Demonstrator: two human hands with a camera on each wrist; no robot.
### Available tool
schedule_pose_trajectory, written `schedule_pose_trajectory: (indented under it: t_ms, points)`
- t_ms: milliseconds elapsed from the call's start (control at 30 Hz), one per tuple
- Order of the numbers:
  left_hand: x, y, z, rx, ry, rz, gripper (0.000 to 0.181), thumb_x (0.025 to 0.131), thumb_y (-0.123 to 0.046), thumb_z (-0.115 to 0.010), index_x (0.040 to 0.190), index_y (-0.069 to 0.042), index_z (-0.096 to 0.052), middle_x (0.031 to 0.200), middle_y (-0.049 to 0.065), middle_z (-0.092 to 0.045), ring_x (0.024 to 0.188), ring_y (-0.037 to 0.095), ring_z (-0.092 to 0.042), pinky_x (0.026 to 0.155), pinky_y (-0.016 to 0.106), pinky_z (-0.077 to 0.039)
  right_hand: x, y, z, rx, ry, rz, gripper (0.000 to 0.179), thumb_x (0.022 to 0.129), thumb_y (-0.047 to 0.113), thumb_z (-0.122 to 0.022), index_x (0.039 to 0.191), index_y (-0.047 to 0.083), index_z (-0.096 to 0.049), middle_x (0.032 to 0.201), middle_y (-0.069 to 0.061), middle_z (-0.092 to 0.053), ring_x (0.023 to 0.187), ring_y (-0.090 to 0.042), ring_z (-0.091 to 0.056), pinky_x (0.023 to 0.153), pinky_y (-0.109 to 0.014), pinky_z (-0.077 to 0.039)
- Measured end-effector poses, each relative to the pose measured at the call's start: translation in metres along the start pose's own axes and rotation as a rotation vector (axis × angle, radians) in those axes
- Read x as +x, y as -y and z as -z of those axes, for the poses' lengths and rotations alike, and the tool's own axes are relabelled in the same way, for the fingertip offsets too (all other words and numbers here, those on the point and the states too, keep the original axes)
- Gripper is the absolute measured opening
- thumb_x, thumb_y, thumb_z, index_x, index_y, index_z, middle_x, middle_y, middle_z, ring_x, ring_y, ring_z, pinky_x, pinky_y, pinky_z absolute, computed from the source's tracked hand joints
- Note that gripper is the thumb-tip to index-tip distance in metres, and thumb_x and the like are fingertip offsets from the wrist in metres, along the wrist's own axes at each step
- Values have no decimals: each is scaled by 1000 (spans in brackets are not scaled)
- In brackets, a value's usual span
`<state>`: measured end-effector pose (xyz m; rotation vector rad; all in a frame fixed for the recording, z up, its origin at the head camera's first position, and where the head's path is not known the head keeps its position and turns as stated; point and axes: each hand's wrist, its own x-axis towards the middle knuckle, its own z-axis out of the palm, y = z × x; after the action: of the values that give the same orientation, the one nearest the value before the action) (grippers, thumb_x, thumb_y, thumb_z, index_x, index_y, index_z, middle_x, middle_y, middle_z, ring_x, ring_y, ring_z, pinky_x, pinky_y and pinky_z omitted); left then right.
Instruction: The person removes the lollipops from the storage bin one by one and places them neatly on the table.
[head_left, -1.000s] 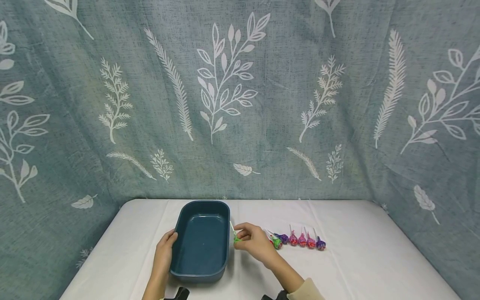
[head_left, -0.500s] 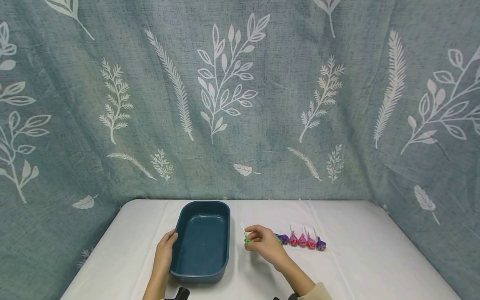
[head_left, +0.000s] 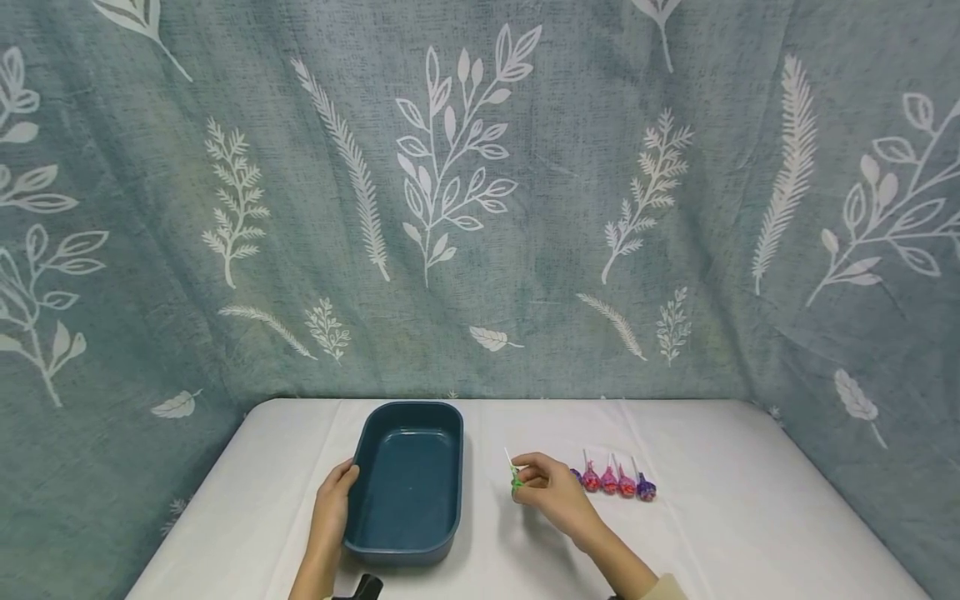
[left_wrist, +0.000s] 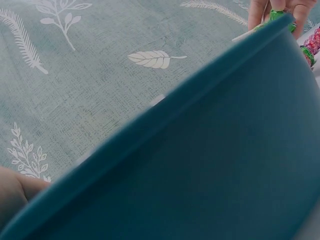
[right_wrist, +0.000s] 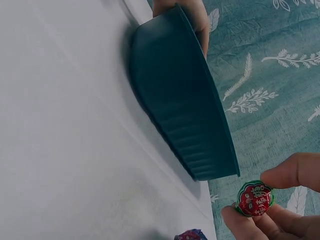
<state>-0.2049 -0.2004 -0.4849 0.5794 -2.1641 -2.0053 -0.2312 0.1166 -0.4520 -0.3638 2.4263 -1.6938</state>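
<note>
A dark teal rectangular basin (head_left: 405, 500) stands on the white table, its inner floor bare. My left hand (head_left: 332, 500) grips its left side, thumb over the rim. Right of the basin, my right hand (head_left: 555, 492) pinches a lollipop (head_left: 515, 482) between thumb and fingers, its white stick pointing up. In the right wrist view this lollipop (right_wrist: 255, 198) shows a round red face with a green edge. Just beyond that hand runs a row of wrapped lollipops: a pink one (head_left: 591, 481), more pink ones, and a purple one (head_left: 646, 488) at the end. The hand hides part of the row.
A white cloth (head_left: 720, 517) covers the table. Behind it hangs a grey-green curtain (head_left: 525, 208) with white leaf prints. A purple lollipop (right_wrist: 191, 235) pokes into the bottom of the right wrist view.
My right hand has moved right with the lollipop, away from the basin, and now covers more of the row's left end. The left hand keeps its grip on the basin.
</note>
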Motion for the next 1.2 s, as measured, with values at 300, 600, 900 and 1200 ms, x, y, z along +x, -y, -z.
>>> schedule_pose_trajectory:
  t_ms: [300, 600, 900, 1200]
  points:
    - [2, 1, -1, 19, -2, 0, 54, 104, -30, -37, 142, 8, -36, 147, 30, -32, 137, 47, -24, 109, 61, -18, -9, -8, 8, -13, -36, -35, 49, 78, 4, -70, 126, -1, -59, 101, -9, -61, 90, -20, -59, 73, -31, -52]
    - [3, 0, -1, 19, -5, 0, 55, 103, -31, -38, 142, 8, -36, 147, 30, -32, 137, 47, -24, 109, 61, -17, -13, -15, 26, 185, -10, -91, 50, 85, 0, -63, 132, -8, -51, 112, -20, -58, 92, -28, -63, 77, -39, -56]
    - [2, 0, -1, 18, -8, 6, 55, 104, -31, -38, 142, 8, -36, 148, 30, -31, 137, 47, -23, 109, 61, -16, -24, -24, 45, 291, -48, -159, 48, 86, -1, -60, 132, -12, -49, 116, -21, -61, 95, -30, -64, 81, -41, -55]
    - [2, -1, -2, 24, -11, 36, 56, 104, -33, -38, 144, 6, -34, 149, 29, -29, 138, 47, -21, 109, 62, -15, -33, -32, 65, 334, -150, -221, 44, 91, 0, -58, 131, -14, -48, 125, -28, -55, 104, -34, -62, 81, -41, -55]
